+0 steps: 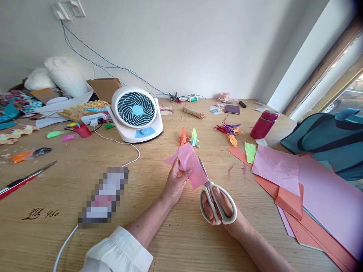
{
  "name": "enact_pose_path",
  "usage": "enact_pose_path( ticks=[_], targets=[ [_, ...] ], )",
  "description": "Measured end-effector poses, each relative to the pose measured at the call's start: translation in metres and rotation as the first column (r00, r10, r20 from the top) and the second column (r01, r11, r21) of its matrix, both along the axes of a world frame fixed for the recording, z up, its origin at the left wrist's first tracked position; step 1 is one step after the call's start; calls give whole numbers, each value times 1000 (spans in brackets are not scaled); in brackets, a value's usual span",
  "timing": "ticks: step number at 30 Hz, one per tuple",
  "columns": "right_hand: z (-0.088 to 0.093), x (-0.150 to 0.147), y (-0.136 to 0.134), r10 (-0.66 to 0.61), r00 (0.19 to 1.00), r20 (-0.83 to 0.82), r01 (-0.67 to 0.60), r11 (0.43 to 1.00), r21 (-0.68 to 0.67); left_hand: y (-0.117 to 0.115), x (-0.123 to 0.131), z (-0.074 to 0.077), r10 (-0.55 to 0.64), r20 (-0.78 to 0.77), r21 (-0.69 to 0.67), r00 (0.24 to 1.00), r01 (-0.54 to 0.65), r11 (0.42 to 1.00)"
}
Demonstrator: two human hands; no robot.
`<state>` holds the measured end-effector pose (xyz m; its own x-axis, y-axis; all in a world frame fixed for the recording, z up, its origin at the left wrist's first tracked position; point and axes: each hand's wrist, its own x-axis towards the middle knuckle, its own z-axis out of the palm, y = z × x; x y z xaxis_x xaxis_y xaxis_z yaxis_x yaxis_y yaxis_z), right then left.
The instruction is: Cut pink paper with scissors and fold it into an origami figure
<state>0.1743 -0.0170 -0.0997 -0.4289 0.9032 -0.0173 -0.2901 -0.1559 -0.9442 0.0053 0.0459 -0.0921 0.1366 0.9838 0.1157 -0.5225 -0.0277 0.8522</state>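
My left hand [176, 182] pinches a folded piece of pink paper [193, 166] in the middle of the view, thumb on top. My right hand [218, 206] has its fingers through the handles of a pair of scissors [210, 185] with white and grey grips. The blades point up and away, along the right edge of the pink paper; whether they touch it I cannot tell. Just beyond the paper stand an orange folded paper figure [183, 136] and a green and blue one [194, 137].
Pink and orange paper sheets [320, 189] lie at the right, near a teal bag [326, 132] and a red bottle [264, 124]. A white fan [137, 113] stands at the back. On the left lie a blurred-out device [103, 198] with a cable and a red-handled knife [25, 180].
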Motion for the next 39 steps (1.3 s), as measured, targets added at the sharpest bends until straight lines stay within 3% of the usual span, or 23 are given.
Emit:
enact_pose_path(
  ticks=[39],
  targets=[
    [6, -4, -1, -47, 996, -80, 46, 999, -15, -5, 9, 2, -1, -61, 26, 998, 2, 1000]
  ],
)
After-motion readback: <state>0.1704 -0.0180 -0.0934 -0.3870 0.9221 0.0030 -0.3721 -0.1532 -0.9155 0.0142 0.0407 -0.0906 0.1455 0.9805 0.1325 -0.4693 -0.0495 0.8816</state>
